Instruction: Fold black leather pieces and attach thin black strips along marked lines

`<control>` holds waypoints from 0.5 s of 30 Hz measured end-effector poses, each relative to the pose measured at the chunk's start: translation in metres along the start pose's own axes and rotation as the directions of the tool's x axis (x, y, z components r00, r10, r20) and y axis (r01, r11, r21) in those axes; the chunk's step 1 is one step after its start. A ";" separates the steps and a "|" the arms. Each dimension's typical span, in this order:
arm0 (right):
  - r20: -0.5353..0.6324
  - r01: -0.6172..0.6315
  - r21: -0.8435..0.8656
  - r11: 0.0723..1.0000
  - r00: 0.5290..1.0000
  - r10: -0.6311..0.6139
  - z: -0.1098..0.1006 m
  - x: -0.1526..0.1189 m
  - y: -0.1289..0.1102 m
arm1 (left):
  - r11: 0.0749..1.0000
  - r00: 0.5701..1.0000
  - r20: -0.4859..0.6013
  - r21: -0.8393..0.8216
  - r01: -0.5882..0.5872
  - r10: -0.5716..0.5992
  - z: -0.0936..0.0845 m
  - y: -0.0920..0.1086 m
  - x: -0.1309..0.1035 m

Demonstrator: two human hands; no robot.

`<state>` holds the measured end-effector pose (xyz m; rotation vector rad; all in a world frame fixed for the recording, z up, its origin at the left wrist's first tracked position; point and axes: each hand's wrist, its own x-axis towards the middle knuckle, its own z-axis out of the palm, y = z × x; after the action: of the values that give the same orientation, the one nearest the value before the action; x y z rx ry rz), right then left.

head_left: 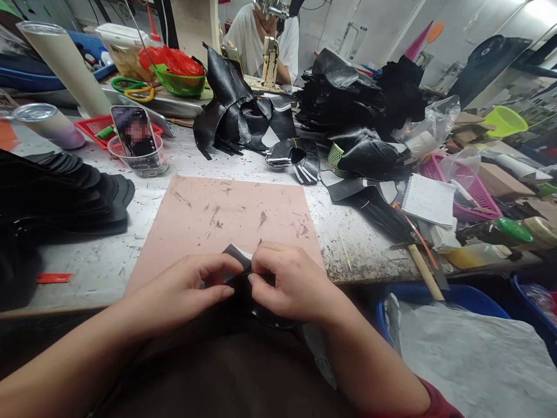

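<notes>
Both my hands meet at the near edge of a pinkish cutting board [183, 212] and work on one black leather piece [237, 253] with a white strip along its edge. My left hand [191, 284] has its thumb and forefinger closed about the left part of the piece. With fingers curled, my right hand [287, 278] pinches it close beside the left fingertips. Part of the leather hangs below the board's edge, dark and hard to make out. My palms hide much of it.
Stacked black leather pieces [65, 191] lie at left, with more black leather [348, 93] at the back. A phone [134, 132] leans in a clear plastic cup [150, 162]. A hammer handle [425, 273] juts over the right edge. Beyond sits a person [287, 43] at a sewing machine [270, 61].
</notes>
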<state>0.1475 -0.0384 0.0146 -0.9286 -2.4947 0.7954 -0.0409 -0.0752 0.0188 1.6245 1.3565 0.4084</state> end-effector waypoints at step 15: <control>-0.001 0.008 0.025 1.000 1.000 -0.008 0.002 0.000 -0.002 | 0.999 0.999 -0.011 -0.031 0.039 -0.040 0.006 -0.001 0.004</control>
<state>0.1453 -0.0401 0.0138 -0.9101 -2.4803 0.8216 -0.0357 -0.0741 0.0138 1.5703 1.3824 0.4137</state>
